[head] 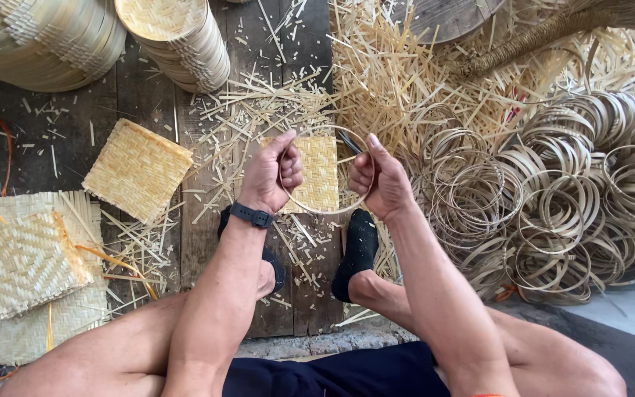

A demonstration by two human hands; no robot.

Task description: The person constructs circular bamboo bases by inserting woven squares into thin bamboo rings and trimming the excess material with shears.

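Both my hands hold one thin bamboo hoop [326,212] above the wooden floor. My left hand [272,175], with a black watch on its wrist, grips the hoop's left side. My right hand [378,182] grips the right side, thumb raised along the rim. Behind the hoop, a square woven bamboo mat [320,170] lies on the planks. My two feet in black socks [358,250] rest just below the hoop.
A big heap of bamboo hoops [560,198] fills the right. Loose bamboo strips [376,73] litter the floor ahead. Woven square mats [138,169] lie left, over a larger mat [23,265]. Stacks of round woven lids [178,37] stand at the top left.
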